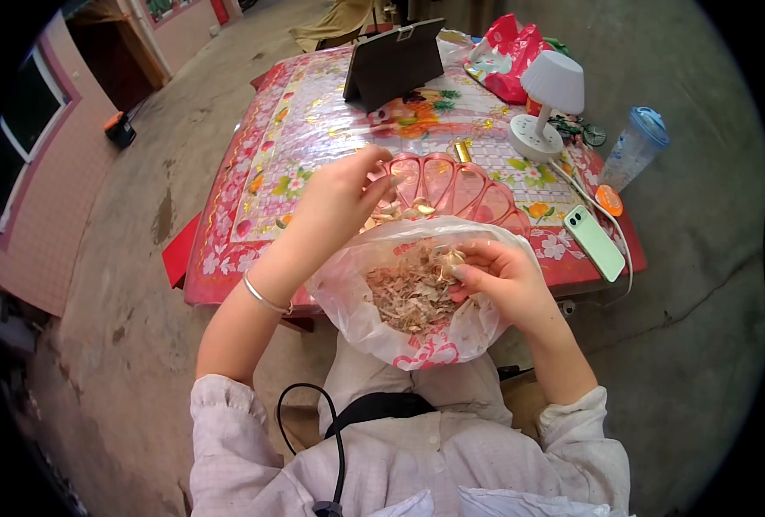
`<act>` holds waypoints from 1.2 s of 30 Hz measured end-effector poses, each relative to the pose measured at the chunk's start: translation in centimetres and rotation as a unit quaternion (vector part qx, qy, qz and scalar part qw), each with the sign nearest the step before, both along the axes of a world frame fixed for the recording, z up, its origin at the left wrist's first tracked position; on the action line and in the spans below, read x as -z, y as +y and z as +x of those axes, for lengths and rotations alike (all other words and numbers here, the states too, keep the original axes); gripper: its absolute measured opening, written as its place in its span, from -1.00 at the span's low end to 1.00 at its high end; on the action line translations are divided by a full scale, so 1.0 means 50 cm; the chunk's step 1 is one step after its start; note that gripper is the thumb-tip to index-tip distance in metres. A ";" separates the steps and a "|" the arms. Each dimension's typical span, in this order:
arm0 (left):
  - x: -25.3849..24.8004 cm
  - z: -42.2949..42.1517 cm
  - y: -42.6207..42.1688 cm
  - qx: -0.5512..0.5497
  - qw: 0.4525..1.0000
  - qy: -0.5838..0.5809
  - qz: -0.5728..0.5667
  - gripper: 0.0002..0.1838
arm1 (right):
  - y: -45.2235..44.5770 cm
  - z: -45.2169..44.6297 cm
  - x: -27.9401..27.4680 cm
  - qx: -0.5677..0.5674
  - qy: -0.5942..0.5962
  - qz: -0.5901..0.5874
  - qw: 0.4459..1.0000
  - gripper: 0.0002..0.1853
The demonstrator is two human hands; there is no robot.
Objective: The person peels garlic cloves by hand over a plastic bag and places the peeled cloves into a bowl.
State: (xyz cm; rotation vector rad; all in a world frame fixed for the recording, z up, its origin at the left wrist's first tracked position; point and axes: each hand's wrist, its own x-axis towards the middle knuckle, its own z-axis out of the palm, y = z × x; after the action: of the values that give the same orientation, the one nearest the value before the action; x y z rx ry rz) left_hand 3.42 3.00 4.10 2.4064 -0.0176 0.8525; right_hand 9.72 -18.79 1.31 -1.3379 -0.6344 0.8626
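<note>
My right hand [505, 277] pinches a pale garlic bulb [453, 261] above a white plastic bag [348, 289]. Dry brown and papery skins [412, 289] fill the bag, which rests on my lap against the table edge and carries red print. My left hand [348, 188] reaches over the near left side of a pink scalloped plate [460, 191], its thumb and fingers bent but apart, with nothing visible between them. Peeled garlic cloves [421, 208] lie in the plate, partly hidden by the bag's rim.
The table wears a flowered plastic cloth [266, 185]. A black tablet in a case [393, 65] stands at the back. To the right are a white lamp [552, 86], a red bag [520, 65], a clear tumbler [634, 151], a green phone [594, 243] and a white cable [628, 258].
</note>
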 end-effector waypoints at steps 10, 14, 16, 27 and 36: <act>0.021 -0.071 -0.101 0.136 0.960 0.242 -0.029 -0.62 | 0.007 -0.033 0.015 0.072 -0.299 0.007 0.951 -0.79; 0.039 -0.069 -0.103 0.178 0.940 0.256 -0.139 -0.58 | 0.009 -0.043 0.009 0.067 -0.345 -0.047 0.935 -0.80; 0.044 -0.071 -0.109 0.175 0.930 0.266 -0.185 -0.58 | 0.009 -0.046 0.000 0.040 -0.285 -0.041 0.957 -0.80; 0.087 -0.074 -0.115 0.232 0.887 0.194 -0.349 -0.60 | 0.020 -0.039 0.010 -0.015 -0.075 0.027 0.997 -0.84; 0.072 -0.076 -0.123 0.310 0.841 0.185 -0.402 -0.67 | -0.003 -0.015 -0.005 -0.045 0.064 0.081 0.994 -0.77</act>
State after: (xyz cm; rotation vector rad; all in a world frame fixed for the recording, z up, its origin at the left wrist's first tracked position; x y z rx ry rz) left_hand -0.36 -3.13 0.48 1.5529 -0.2292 0.0312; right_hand 8.99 -18.96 1.54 -1.1050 -0.6537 0.9421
